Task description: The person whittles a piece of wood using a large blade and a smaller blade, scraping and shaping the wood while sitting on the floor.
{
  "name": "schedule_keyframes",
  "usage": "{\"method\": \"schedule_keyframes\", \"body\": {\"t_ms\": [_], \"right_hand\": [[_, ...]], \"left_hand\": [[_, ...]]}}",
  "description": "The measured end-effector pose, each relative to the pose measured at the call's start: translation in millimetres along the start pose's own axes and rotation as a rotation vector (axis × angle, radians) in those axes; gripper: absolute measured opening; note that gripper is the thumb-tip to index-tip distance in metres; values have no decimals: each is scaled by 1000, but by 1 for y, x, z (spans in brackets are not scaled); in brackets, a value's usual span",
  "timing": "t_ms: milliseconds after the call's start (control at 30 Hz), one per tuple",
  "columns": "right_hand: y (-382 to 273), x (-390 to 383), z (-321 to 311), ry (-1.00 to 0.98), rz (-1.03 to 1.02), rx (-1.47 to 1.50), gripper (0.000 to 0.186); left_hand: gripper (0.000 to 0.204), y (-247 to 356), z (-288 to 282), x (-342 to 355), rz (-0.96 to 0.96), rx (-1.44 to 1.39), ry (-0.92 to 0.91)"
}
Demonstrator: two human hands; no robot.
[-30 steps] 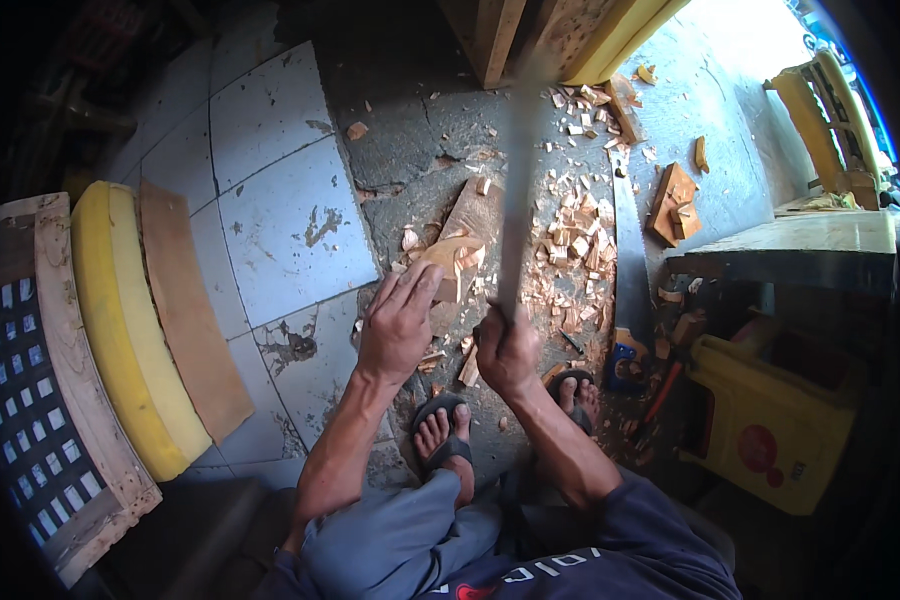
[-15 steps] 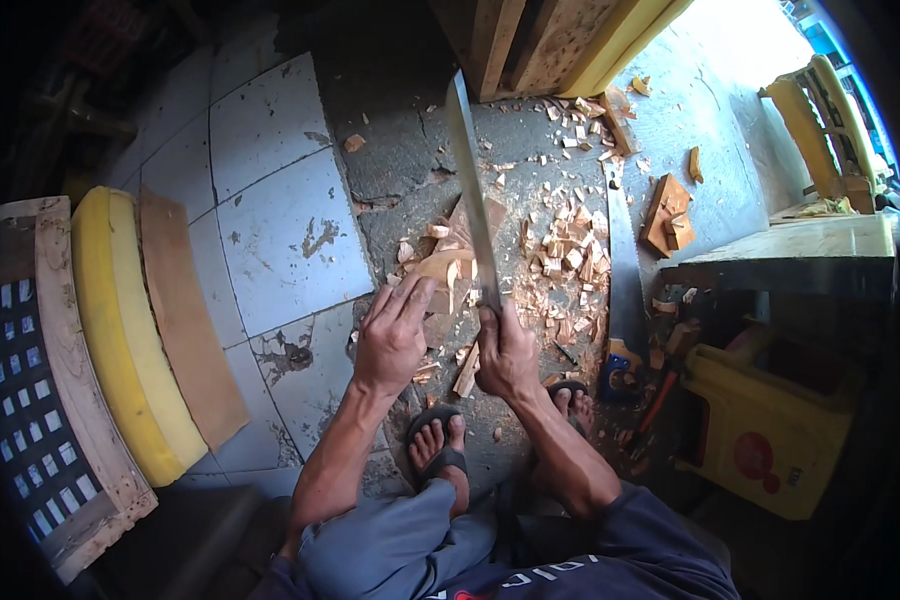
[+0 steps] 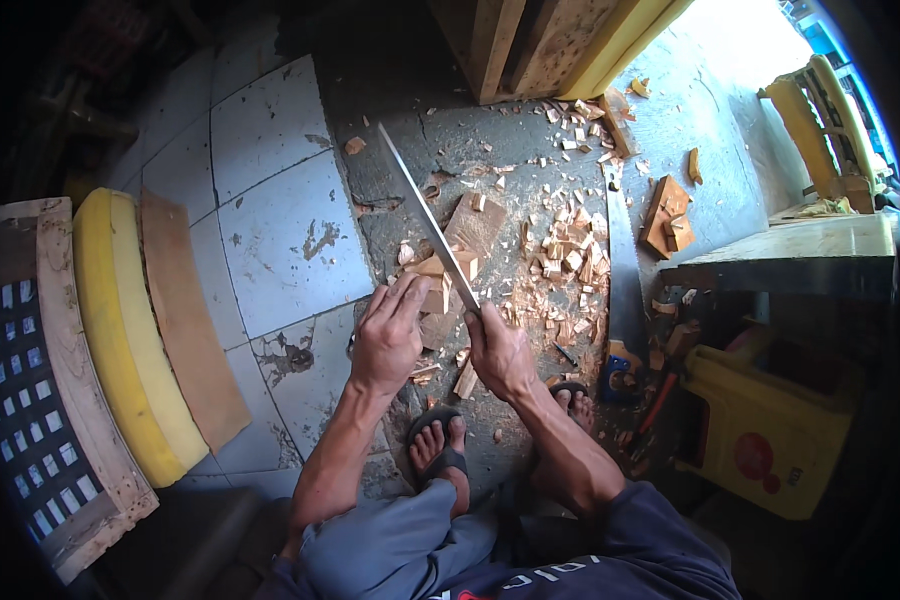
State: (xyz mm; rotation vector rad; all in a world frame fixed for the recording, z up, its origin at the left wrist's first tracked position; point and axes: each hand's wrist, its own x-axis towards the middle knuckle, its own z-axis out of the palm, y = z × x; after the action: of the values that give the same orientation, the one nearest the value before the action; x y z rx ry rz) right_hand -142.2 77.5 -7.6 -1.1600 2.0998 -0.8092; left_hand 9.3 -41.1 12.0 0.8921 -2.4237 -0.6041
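Observation:
My right hand [image 3: 498, 350] grips the handle of a long machete [image 3: 428, 222], its blade raised and slanting up to the left over the floor. My left hand [image 3: 388, 335] rests on a small upright piece of wood [image 3: 438, 283], fingers laid along its near side. That piece stands on a flat wooden chopping block [image 3: 478, 222] on the concrete floor. Wood chips [image 3: 562, 255] lie thick to the right of the block. My sandalled feet [image 3: 438, 445] sit just below the hands.
A hand saw [image 3: 625, 285] lies on the floor right of the chips. A wooden offcut [image 3: 667, 215] lies beyond it. A yellow plastic container [image 3: 765, 435] stands at right. A curved yellow cushion and wood frame [image 3: 120, 330] lie at left. Timber posts [image 3: 530, 40] rise at top.
The machete has swung from pointing straight ahead over the chips to slanting up-left. My left hand has shifted slightly on the wood piece.

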Motion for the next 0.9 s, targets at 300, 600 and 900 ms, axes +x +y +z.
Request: {"method": "schedule_keyframes", "body": {"t_ms": [300, 600, 900], "right_hand": [[1, -13, 4, 29, 10, 55, 15], [-1, -14, 7, 173, -39, 267, 20], [0, -9, 12, 337, -253, 198, 15]], "left_hand": [[43, 1, 2, -1, 21, 13, 5], [42, 11, 2, 5, 3, -6, -11], [46, 13, 5, -1, -46, -15, -65]]}}
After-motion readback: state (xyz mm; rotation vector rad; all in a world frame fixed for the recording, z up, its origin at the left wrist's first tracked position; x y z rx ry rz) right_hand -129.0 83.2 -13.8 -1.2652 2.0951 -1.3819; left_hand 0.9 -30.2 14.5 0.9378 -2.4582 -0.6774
